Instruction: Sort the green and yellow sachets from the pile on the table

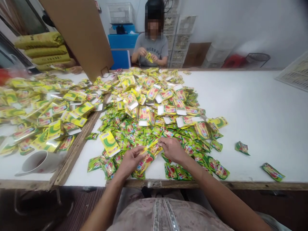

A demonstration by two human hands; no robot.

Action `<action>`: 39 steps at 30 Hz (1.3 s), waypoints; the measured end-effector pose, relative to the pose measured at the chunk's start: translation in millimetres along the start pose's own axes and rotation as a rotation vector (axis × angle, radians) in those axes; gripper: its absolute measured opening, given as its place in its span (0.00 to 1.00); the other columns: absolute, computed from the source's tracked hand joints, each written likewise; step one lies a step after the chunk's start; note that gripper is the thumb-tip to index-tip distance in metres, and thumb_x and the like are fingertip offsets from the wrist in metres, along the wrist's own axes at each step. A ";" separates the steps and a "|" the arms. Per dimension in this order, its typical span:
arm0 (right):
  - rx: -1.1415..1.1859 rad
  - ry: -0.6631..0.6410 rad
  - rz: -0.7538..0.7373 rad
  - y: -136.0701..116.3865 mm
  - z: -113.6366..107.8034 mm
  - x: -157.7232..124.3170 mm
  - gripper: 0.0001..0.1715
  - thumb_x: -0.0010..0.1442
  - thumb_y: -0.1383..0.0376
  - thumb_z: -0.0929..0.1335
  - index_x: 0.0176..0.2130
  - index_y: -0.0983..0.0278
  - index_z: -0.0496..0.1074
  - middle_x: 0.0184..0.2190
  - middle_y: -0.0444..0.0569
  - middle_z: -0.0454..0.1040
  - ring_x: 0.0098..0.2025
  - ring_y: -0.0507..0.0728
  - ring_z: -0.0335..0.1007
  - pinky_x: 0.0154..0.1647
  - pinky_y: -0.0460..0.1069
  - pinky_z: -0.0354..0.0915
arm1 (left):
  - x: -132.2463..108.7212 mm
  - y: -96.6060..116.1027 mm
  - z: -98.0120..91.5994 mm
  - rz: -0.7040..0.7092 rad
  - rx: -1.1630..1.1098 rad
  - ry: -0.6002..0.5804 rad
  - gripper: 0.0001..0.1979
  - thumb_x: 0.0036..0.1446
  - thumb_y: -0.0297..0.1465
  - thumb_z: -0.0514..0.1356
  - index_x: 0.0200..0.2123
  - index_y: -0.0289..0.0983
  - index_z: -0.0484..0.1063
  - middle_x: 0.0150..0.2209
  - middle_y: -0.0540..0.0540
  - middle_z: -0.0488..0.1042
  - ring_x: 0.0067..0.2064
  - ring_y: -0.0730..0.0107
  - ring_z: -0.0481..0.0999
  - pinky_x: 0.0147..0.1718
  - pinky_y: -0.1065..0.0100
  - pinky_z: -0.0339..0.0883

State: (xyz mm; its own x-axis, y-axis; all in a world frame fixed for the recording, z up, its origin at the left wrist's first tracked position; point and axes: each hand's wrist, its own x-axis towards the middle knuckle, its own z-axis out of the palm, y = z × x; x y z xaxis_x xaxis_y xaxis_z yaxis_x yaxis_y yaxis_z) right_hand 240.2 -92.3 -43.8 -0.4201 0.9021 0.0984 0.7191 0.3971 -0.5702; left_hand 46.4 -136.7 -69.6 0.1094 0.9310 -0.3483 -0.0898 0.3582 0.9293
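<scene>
Between my hands is a yellow and green printed carton [145, 163], tilted over the table's front edge. My left hand [130, 160] grips its left side, thumb on top. At its upper end the fingers of my right hand [172, 149] are pinched on the carton's edge or flap. Around and beneath both hands spread small green sachets [134, 128] with a red watermelon-like print. A flat yellow carton [109, 143] lies just beyond my left hand. Whether anything is inside the held carton is hidden.
Yellow cartons [166, 94] with white flaps heap up beyond the sachets. More cartons [55, 130] cover the left table, past a wooden strip [79, 146]. A mug [39, 163] stands front left. Across the table a person [151, 48] holds a carton. Two stray sachets lie right.
</scene>
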 end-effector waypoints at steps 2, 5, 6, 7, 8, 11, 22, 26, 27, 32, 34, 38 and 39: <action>0.078 0.001 -0.034 -3.3 3.7 -3.4 0.11 0.59 0.67 0.62 0.31 0.63 0.73 0.21 0.45 0.71 0.23 0.52 0.63 0.26 0.45 0.54 | -0.1 3.3 3.3 0.000 -0.017 -0.015 0.26 0.39 0.40 0.68 0.42 0.33 0.74 0.35 0.43 0.79 0.39 0.60 0.76 0.41 0.63 0.67; 0.276 0.057 0.017 -6.0 8.1 -7.3 0.09 0.57 0.63 0.65 0.33 0.63 0.74 0.23 0.44 0.73 0.24 0.52 0.66 0.27 0.45 0.58 | 0.6 6.3 6.6 0.024 -0.038 -0.023 0.24 0.41 0.39 0.67 0.42 0.34 0.74 0.33 0.45 0.79 0.37 0.64 0.76 0.40 0.66 0.67; 0.310 0.094 0.029 -6.4 9.1 -8.2 0.08 0.56 0.62 0.66 0.32 0.62 0.74 0.25 0.45 0.74 0.26 0.53 0.68 0.29 0.46 0.60 | 1.0 6.3 7.2 0.035 -0.047 -0.031 0.24 0.41 0.39 0.67 0.42 0.34 0.74 0.34 0.45 0.79 0.37 0.65 0.76 0.39 0.67 0.67; 0.318 0.127 0.024 -6.8 10.0 -8.9 0.08 0.56 0.62 0.66 0.32 0.62 0.74 0.27 0.46 0.75 0.29 0.54 0.69 0.31 0.47 0.62 | 1.4 5.8 7.6 0.047 -0.057 -0.039 0.23 0.42 0.39 0.67 0.42 0.34 0.74 0.34 0.44 0.79 0.37 0.65 0.76 0.39 0.67 0.67; 0.305 0.143 0.003 -7.2 10.8 -9.5 0.07 0.56 0.63 0.67 0.31 0.62 0.74 0.29 0.47 0.76 0.31 0.54 0.70 0.33 0.48 0.62 | 1.9 5.0 7.9 0.058 -0.067 -0.045 0.23 0.42 0.38 0.67 0.42 0.34 0.74 0.35 0.44 0.79 0.38 0.65 0.76 0.39 0.67 0.66; 0.273 0.169 -0.040 -9.0 12.4 -11.0 0.06 0.56 0.65 0.66 0.32 0.62 0.75 0.29 0.47 0.76 0.33 0.56 0.69 0.37 0.50 0.63 | 3.0 1.3 8.7 0.080 -0.091 -0.052 0.21 0.45 0.38 0.66 0.43 0.35 0.73 0.38 0.44 0.78 0.39 0.65 0.76 0.40 0.67 0.66; 0.270 0.223 0.001 -12.6 22.7 -18.8 0.09 0.57 0.64 0.65 0.35 0.61 0.75 0.32 0.49 0.76 0.37 0.57 0.69 0.40 0.51 0.62 | 1.6 -3.8 15.0 0.094 -0.131 0.016 0.21 0.42 0.37 0.67 0.40 0.34 0.74 0.35 0.44 0.79 0.37 0.65 0.76 0.38 0.68 0.67; 0.257 -0.009 0.062 -16.3 23.6 -22.9 0.17 0.61 0.59 0.61 0.27 0.61 0.74 0.31 0.46 0.75 0.48 0.60 0.65 0.49 0.55 0.54 | 1.7 -3.1 14.5 0.084 -0.132 -0.021 0.21 0.43 0.38 0.66 0.41 0.34 0.74 0.35 0.44 0.79 0.35 0.66 0.76 0.37 0.69 0.67; 0.265 -0.055 0.067 -17.1 23.8 -23.1 0.19 0.61 0.57 0.61 0.26 0.61 0.74 0.30 0.46 0.74 0.49 0.60 0.64 0.50 0.56 0.53 | 2.3 -2.4 14.6 0.082 -0.127 -0.043 0.21 0.44 0.38 0.66 0.42 0.34 0.73 0.34 0.45 0.79 0.34 0.67 0.76 0.36 0.69 0.67; 0.295 0.007 0.211 -19.8 27.7 -19.9 0.17 0.53 0.51 0.67 0.32 0.61 0.76 0.32 0.46 0.72 0.43 0.59 0.64 0.48 0.55 0.54 | 6.6 3.2 17.4 0.089 -0.091 -0.032 0.21 0.45 0.38 0.65 0.42 0.33 0.72 0.31 0.45 0.78 0.31 0.71 0.74 0.31 0.73 0.65; 0.262 0.103 0.284 -20.5 29.2 -18.2 0.19 0.47 0.52 0.71 0.36 0.60 0.76 0.38 0.49 0.71 0.45 0.61 0.62 0.48 0.55 0.54 | 8.1 5.0 18.9 0.111 -0.060 0.003 0.21 0.44 0.38 0.66 0.40 0.33 0.73 0.32 0.45 0.78 0.31 0.70 0.74 0.30 0.73 0.65; 0.317 0.060 0.249 -20.0 27.1 -14.9 0.15 0.48 0.53 0.70 0.24 0.62 0.75 0.33 0.47 0.70 0.39 0.58 0.63 0.44 0.52 0.57 | 10.1 6.1 21.6 0.127 -0.017 -0.017 0.21 0.45 0.40 0.65 0.39 0.32 0.73 0.32 0.44 0.77 0.30 0.69 0.73 0.29 0.71 0.65; 0.360 0.025 0.210 -19.3 25.5 -14.2 0.16 0.50 0.53 0.69 0.22 0.63 0.74 0.29 0.45 0.69 0.37 0.56 0.64 0.43 0.52 0.58 | 10.2 6.2 21.9 0.123 -0.009 -0.027 0.21 0.45 0.41 0.64 0.40 0.32 0.73 0.30 0.44 0.77 0.29 0.70 0.73 0.29 0.71 0.65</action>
State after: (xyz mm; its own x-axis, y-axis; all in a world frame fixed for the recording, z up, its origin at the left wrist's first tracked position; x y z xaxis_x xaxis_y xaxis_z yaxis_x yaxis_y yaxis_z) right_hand 218.1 -117.1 -55.1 -0.2680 0.9628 -0.0328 0.5466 0.1239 -0.8282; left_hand 68.7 -126.4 -64.7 0.1232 0.9658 -0.2283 -0.1134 0.2422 0.9636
